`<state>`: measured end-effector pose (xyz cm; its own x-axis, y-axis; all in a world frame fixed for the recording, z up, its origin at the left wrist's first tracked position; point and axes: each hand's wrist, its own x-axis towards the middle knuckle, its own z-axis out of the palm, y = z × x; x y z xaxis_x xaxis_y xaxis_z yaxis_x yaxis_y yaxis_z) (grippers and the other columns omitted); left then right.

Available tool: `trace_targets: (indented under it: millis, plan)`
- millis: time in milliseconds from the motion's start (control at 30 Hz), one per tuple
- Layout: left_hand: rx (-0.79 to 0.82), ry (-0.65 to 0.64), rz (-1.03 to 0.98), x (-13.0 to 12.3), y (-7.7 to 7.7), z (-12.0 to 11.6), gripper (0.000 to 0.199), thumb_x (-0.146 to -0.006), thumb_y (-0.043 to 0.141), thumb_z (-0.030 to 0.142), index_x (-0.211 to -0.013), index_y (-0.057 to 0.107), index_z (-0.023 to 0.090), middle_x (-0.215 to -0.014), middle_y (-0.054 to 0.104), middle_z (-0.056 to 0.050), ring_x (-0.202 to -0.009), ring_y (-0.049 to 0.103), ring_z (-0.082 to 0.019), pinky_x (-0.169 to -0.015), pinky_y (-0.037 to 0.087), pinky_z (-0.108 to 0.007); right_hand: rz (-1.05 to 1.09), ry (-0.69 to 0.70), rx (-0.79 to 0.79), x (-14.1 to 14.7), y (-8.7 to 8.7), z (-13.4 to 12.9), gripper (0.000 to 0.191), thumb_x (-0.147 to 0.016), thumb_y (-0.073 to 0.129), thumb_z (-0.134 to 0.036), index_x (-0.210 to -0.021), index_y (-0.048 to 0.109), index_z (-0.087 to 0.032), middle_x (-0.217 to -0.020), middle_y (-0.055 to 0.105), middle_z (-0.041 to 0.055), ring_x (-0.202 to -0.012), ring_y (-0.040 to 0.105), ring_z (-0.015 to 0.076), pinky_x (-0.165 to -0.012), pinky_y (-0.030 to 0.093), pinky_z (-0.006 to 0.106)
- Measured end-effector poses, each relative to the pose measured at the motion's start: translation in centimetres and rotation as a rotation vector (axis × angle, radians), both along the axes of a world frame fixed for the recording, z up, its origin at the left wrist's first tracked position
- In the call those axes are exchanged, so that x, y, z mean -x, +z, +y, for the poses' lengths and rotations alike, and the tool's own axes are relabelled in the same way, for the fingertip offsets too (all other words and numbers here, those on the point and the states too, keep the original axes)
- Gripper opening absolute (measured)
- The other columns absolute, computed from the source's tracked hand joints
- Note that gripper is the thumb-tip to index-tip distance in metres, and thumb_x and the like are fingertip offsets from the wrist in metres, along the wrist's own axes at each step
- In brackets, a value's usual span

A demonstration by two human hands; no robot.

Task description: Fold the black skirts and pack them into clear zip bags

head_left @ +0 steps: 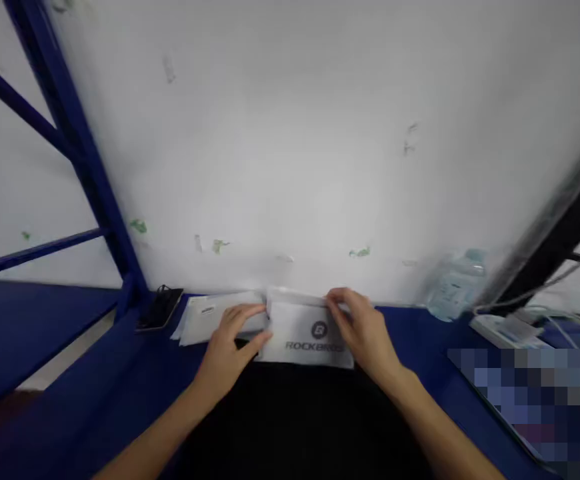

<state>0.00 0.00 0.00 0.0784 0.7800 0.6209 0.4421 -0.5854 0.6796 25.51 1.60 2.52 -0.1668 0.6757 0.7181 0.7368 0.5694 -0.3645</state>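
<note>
A pale, frosted plastic pouch (pixel 300 327) with a dark round logo and the word ROCKBROS faces me at the back of the blue desk. My left hand (pixel 233 340) is at its left edge, thumb at the front and forefinger higher up near the corner. At the top right, my right hand (pixel 357 327) pinches the pouch's upper edge between thumb and fingers, partly covering the lettering. What is inside the pouch cannot be made out. Several similar white packets (pixel 210 313) lie in a loose stack behind my left hand.
A black phone-like device (pixel 160 308) lies left of the packets. To the right stand a clear plastic bottle (pixel 456 287) against the white wall (pixel 290 167), a white power strip (pixel 505 331) with cables, and a blurred-out flat item (pixel 535 407). Blue frame posts (pixel 90 167) rise at left.
</note>
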Motion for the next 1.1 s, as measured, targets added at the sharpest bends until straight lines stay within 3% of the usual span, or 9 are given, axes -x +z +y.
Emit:
trace_targets:
  millis: [67, 167, 300, 467, 700, 933, 1100]
  plan:
    - [-0.02, 0.038, -0.051, 0.0, -1.0, 0.9, 0.008, -0.086, 0.064, 0.025, -0.091, 0.069, 0.023, -0.1, 0.068, -0.004, -0.1, 0.06, -0.022, -0.091, 0.046, -0.036, -0.028, 0.039, 0.029, 0.9, -1.0, -0.5, 0.009, -0.096, 0.048, -0.025, -0.095, 0.057, -0.023, -0.092, 0.068, 0.0028, -0.089, 0.063, 0.0202, -0.08, 0.049, 0.034]
    - [-0.055, 0.032, -0.074, 0.1, -1.8, 1.3, 0.012, -0.088, 0.061, 0.024, -0.078, 0.066, 0.021, -0.089, 0.067, -0.003, -0.091, 0.061, -0.021, -0.083, 0.048, -0.033, -0.049, 0.085, 0.015, 2.1, -1.6, -1.4, 0.009, -0.095, 0.052, -0.028, -0.098, 0.059, -0.023, -0.094, 0.069, 0.0035, -0.092, 0.062, 0.022, -0.081, 0.05, 0.037]
    - [-0.105, -0.066, -0.049, 0.2, -1.8, 0.0, 0.009, -0.089, 0.062, 0.021, -0.08, 0.066, 0.022, -0.087, 0.068, -0.001, -0.095, 0.06, -0.02, -0.085, 0.048, -0.031, -0.055, 0.213, -0.063, 4.3, -0.3, -2.7, 0.016, -0.092, 0.058, -0.026, -0.108, 0.061, -0.024, -0.098, 0.07, 0.0035, -0.096, 0.061, 0.0221, -0.088, 0.047, 0.041]
    - [-0.216, -0.204, 0.031, 0.3, -1.2, -1.3, 0.01, -0.092, 0.061, 0.015, -0.094, 0.067, 0.022, -0.087, 0.07, -0.001, -0.096, 0.058, -0.018, -0.091, 0.046, -0.035, -0.088, 0.399, -0.022, 6.6, 0.7, -3.3, 0.016, -0.095, 0.054, -0.021, -0.105, 0.066, -0.025, -0.089, 0.071, 0.0001, -0.087, 0.06, 0.0178, -0.093, 0.043, 0.041]
    - [-0.264, -0.265, 0.273, 1.2, -1.0, -2.3, 0.016, -0.093, 0.057, 0.009, -0.094, 0.065, 0.023, -0.088, 0.071, 0.002, -0.107, 0.054, -0.019, -0.111, 0.03, -0.046, -0.197, 0.353, -0.049, 3.0, -0.1, -5.2, 0.018, -0.09, 0.061, -0.016, -0.105, 0.066, -0.025, -0.095, 0.072, -0.0011, -0.097, 0.058, 0.0184, -0.101, 0.038, 0.044]
    - [-0.296, -0.3, 0.249, 0.0, -1.3, -3.5, 0.017, -0.092, 0.054, 0.007, -0.096, 0.063, 0.021, -0.087, 0.069, 0.001, -0.102, 0.056, -0.019, -0.109, 0.036, -0.046, -0.19, 0.405, -0.019, 2.8, -0.8, -6.6, 0.021, -0.092, 0.058, -0.015, -0.11, 0.064, -0.023, -0.104, 0.071, 0.0012, -0.098, 0.063, 0.0148, -0.103, 0.043, 0.041]
    - [-0.345, -0.265, 0.266, 1.5, -1.9, -3.7, 0.021, -0.092, 0.052, 0.004, -0.096, 0.063, 0.021, -0.084, 0.069, 0.001, -0.098, 0.059, -0.019, -0.109, 0.035, -0.049, -0.193, 0.329, 0.018, 0.3, -1.5, -6.5, 0.018, -0.092, 0.059, -0.019, -0.106, 0.067, -0.024, -0.098, 0.073, 0.0009, -0.104, 0.062, 0.0178, -0.097, 0.049, 0.039]
